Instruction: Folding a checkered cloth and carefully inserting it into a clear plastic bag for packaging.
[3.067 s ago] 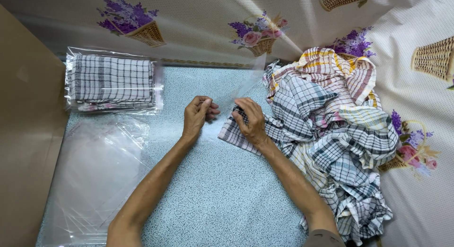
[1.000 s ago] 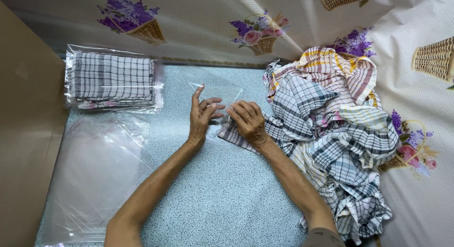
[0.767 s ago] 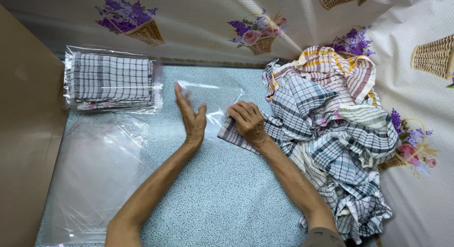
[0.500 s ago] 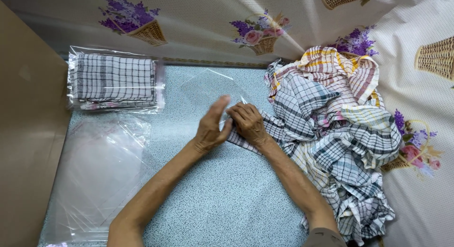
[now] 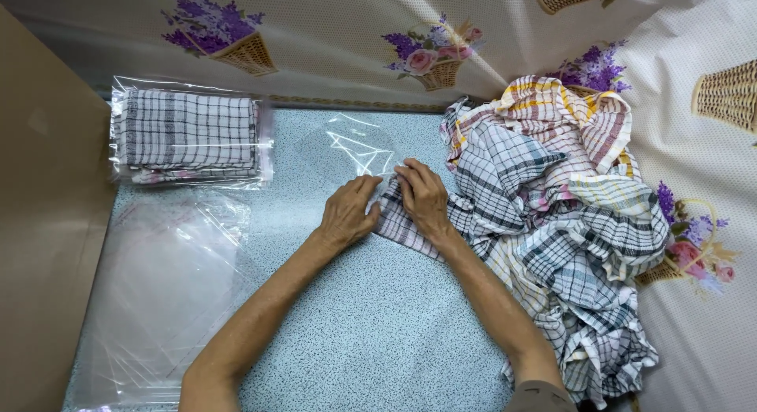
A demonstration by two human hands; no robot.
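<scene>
Your left hand (image 5: 348,213) and right hand (image 5: 424,197) sit side by side, nearly touching, both pressed down on a folded cloth (image 5: 402,227) with a checked pattern, fingers curled over its near end. Right hand lies flat on top of the cloth, pinning it; left hand closes at its left edge, where the mouth of a clear bag (image 5: 359,144) meets the fabric. Whether your left fingers pinch the bag film or only the cloth, cannot tell. The bag lies flat just beyond your fingertips, stretching away from you on the speckled mat (image 5: 371,333). The cloth sits mid-mat, its right side running under your right wrist and touching the pile (image 5: 568,223) of loose checked cloths heaped to the right. Far left corner: a stack (image 5: 189,132) of bagged cloths, well apart from your hands. Near left: loose clear bags (image 5: 165,286) spread flat on the mat. Brown board (image 5: 39,238) along the left edge. Floral tablecloth (image 5: 339,41) with basket prints lies behind and to the right.
</scene>
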